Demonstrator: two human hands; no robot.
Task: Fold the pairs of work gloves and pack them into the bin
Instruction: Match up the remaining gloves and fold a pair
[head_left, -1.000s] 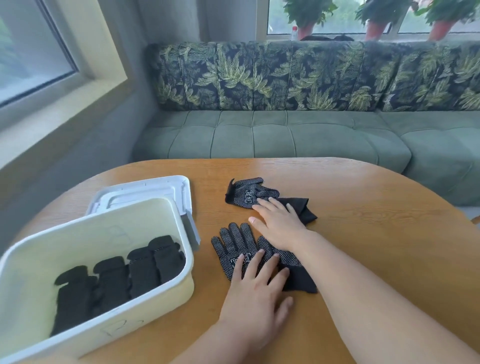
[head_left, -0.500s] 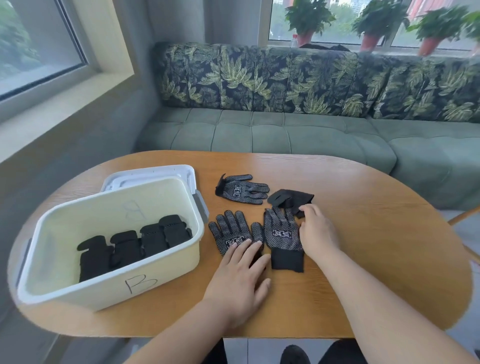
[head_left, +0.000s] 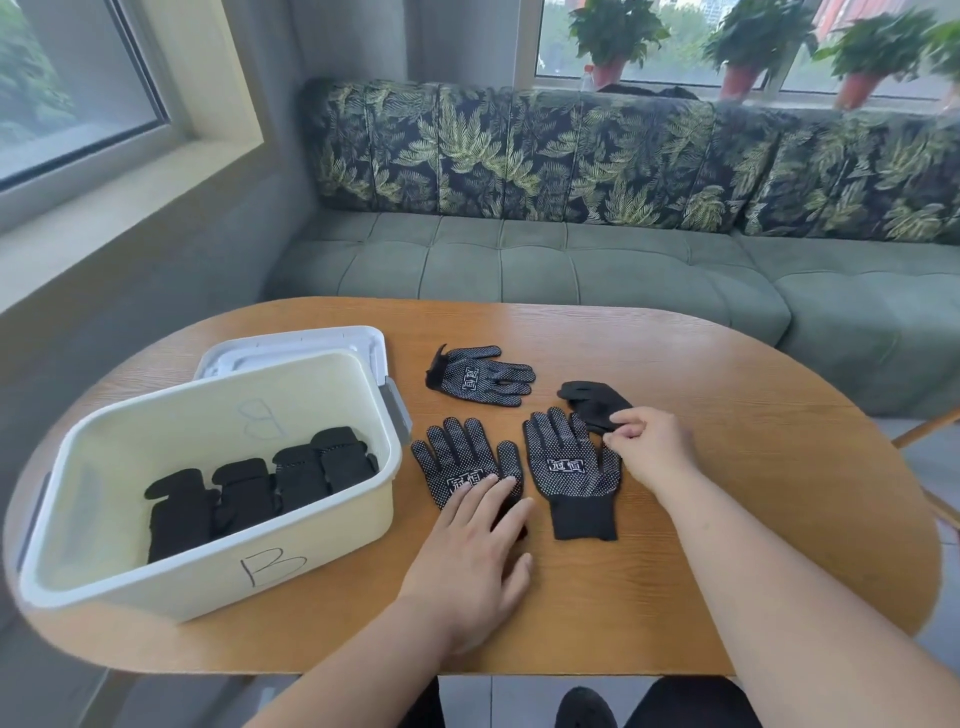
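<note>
Head view: left hand (head_left: 467, 551) flat on near-left glove (head_left: 457, 462); right hand (head_left: 652, 449) pinches far-right glove (head_left: 592, 400). I judge this the pairing step; next I must lay it squarely on its mate.

A large handwritten black "B" is standing on the front wall of the cream rectangular plastic bin (head_left: 337, 540), and a fainter "B" is showing reversed through its far wall. Three black knitted work gloves with white grip dots, the far glove (head_left: 480, 376), the near left glove (head_left: 457, 457) and the near middle glove (head_left: 571, 467), are each carrying a white framed mark of two Chinese characters, too small to read surely. The left hand (head_left: 467, 561) is covering part of the near left glove's mark.
</note>
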